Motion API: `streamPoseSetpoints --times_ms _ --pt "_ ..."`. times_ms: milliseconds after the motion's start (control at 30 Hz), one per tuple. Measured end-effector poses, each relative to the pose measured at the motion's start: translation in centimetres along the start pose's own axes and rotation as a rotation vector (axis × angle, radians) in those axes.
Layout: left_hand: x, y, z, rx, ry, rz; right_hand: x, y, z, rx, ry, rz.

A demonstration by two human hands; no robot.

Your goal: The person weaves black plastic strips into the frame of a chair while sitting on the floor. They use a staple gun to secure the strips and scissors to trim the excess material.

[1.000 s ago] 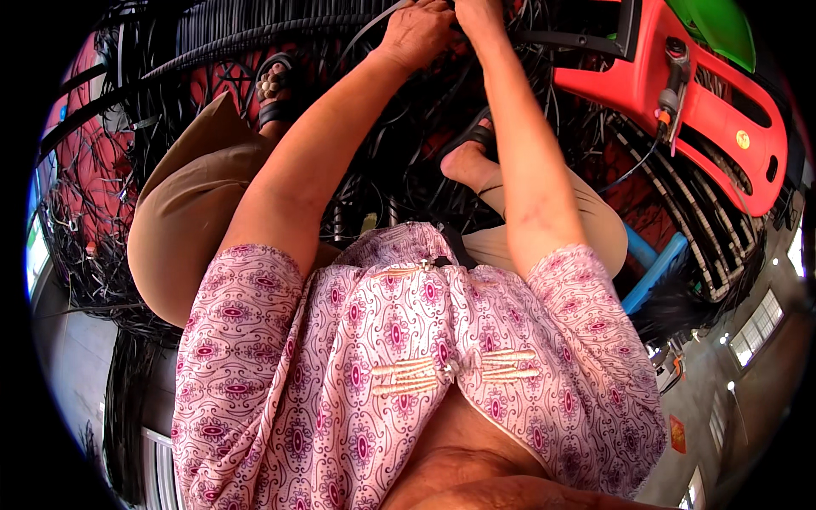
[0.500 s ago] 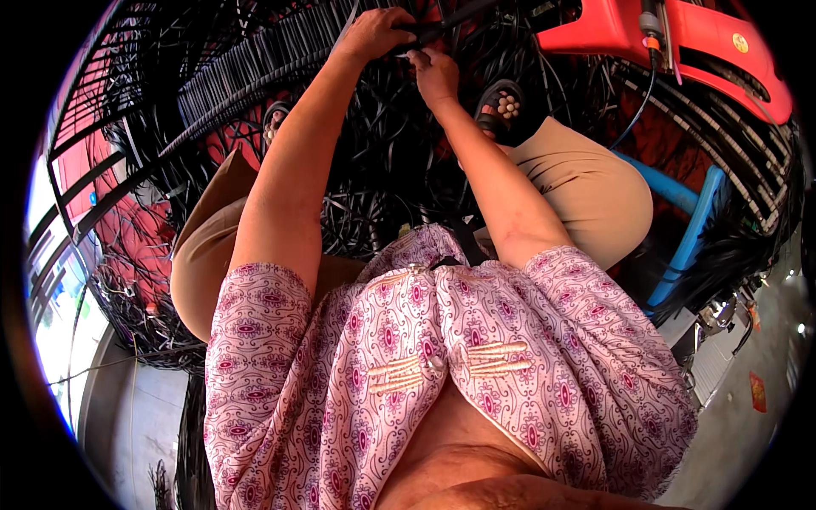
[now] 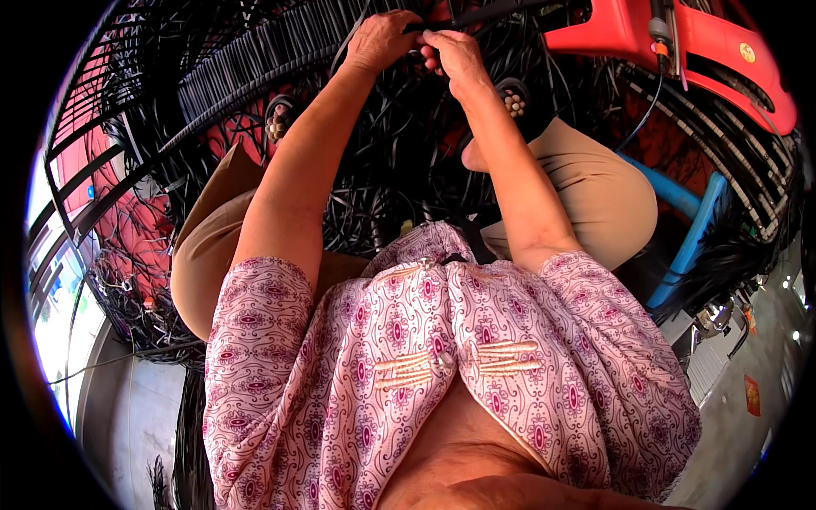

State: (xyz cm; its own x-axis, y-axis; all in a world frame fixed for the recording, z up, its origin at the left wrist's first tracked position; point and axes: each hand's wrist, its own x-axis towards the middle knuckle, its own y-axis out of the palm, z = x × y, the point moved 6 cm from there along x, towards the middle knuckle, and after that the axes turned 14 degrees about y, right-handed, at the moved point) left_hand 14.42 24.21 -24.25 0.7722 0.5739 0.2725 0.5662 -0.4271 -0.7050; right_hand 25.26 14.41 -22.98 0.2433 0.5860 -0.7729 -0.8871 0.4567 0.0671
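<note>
At the top of the head view both my hands meet beside a black woven frame [image 3: 263, 64], its side wrapped in closely set flat strips. My left hand [image 3: 382, 42] is closed, its fingertips at a dark strip [image 3: 415, 27] by the frame's edge. Close against those fingertips, my right hand [image 3: 456, 59] has its thumb and index finger pressed forward and its other fingers curled under. Whatever the right fingers pinch is too small to make out. A thin grey-black strip [image 3: 350, 36] passes beside my left wrist.
Loose black strips [image 3: 365, 204] lie heaped between my knees and feet. At the upper right stands a red plastic stool [image 3: 586, 34] with a corded tool [image 3: 659, 34] against it. A blue bar frame [image 3: 693, 246] and a strip-wrapped curved frame [image 3: 722, 136] are by my right knee.
My right hand has moved up and turned so that its fingers now meet the left fingertips. My left hand has shifted slightly to the right.
</note>
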Motion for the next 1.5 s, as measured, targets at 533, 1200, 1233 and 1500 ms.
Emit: streamPoseSetpoints --times_ms 533,1200,1233,1500 --pt "2.8 1.0 3.0 -0.208 -0.195 0.221 5.5 -1.3 -5.1 0.494 0.071 0.024" --pt "0.2 9.3 14.2 -1.141 -0.961 0.426 9.6 1.0 -6.0 0.936 0.037 0.454" --pt "0.0 9.7 14.7 -1.152 -0.979 0.451 9.5 1.2 -5.9 0.93 0.038 0.452" --pt "1.9 8.9 10.1 -1.14 -0.933 0.526 8.0 -0.9 -5.0 0.458 -0.129 0.101"
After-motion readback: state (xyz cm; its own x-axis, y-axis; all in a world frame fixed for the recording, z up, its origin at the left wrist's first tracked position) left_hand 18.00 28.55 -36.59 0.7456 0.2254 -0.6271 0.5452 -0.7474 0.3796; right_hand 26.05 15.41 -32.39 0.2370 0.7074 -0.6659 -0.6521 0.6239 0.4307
